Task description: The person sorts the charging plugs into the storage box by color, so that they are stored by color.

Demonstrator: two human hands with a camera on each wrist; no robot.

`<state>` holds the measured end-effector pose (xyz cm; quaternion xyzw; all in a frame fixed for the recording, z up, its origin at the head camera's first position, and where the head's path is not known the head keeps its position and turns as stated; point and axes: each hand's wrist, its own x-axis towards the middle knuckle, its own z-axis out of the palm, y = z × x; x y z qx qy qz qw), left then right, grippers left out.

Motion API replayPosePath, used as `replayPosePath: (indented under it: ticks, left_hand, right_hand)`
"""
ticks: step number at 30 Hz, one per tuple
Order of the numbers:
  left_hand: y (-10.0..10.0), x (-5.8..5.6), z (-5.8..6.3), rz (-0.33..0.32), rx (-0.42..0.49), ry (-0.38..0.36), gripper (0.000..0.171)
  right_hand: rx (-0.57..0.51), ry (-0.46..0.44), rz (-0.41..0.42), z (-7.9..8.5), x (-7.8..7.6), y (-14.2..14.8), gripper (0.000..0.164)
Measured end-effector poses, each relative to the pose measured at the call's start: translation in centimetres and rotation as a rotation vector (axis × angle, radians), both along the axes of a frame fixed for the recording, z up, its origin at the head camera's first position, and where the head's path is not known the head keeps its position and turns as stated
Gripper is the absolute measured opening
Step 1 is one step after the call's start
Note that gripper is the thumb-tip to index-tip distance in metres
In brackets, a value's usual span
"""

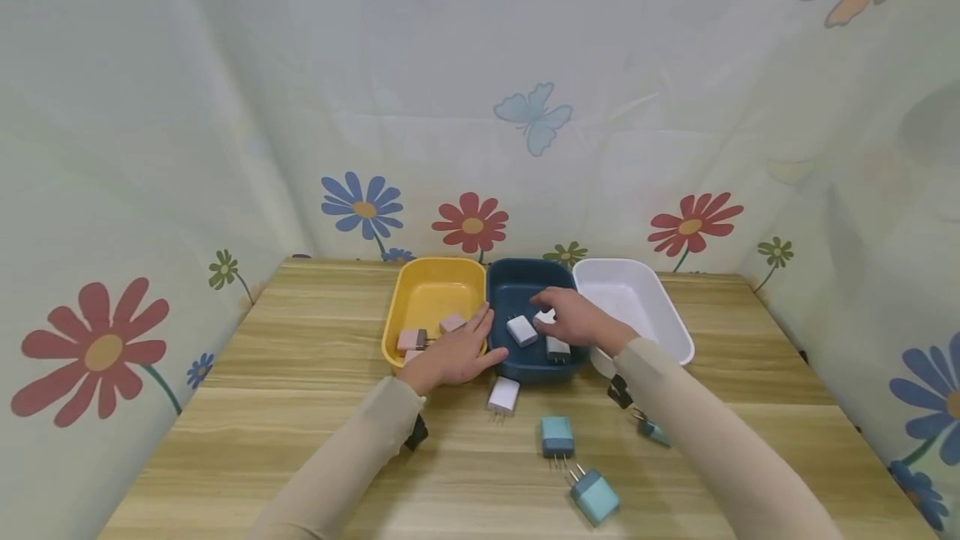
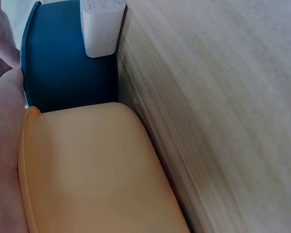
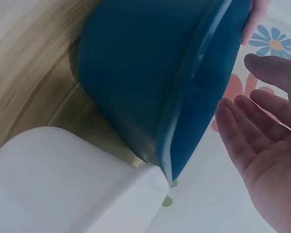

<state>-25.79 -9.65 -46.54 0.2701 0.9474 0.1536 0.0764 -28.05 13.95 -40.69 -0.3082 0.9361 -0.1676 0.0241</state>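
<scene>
Apparently for steadiness, your left hand [image 1: 455, 351] rests straight-fingered on the right side of the yellow tray [image 1: 435, 294] | your right hand [image 1: 576, 319], loosely curved, empty, hovers over the blue tray [image 1: 517, 286] | white chargers [image 1: 521, 330] lie inside.

A yellow, rounded rectangular tray [image 1: 438, 290] stands upright with pale pink, blocky chargers [image 1: 408, 341] inside; the left hand [image 1: 453, 352] rests across its rim. Beside it, a dark blue, rounded rectangular tray [image 1: 525, 277] holds 3 whitish, blocky chargers [image 1: 522, 330] beneath the right hand [image 1: 576, 319].
</scene>
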Motion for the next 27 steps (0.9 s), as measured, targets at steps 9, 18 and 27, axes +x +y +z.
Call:
replayPosePath:
  ticks: [9, 18, 27]
  left_hand:
    - [0.0, 0.0, -0.1, 0.013, -0.021, -0.012, 0.083]
    - [-0.1, 0.0, 0.2, -0.001, -0.012, -0.003, 0.083]
    - [-0.2, 0.1, 0.1, -0.014, -0.010, 0.008, 0.083]
  right_hand:
    - [-0.009, 0.045, 0.098, 1.0, 2.6, 0.8, 0.038]
    - [-0.046, 0.089, 0.205, 0.6, 5.5, 1.3, 0.036]
    - [0.031, 0.038, 0.277, -0.6, 8.1, 0.8, 0.039]
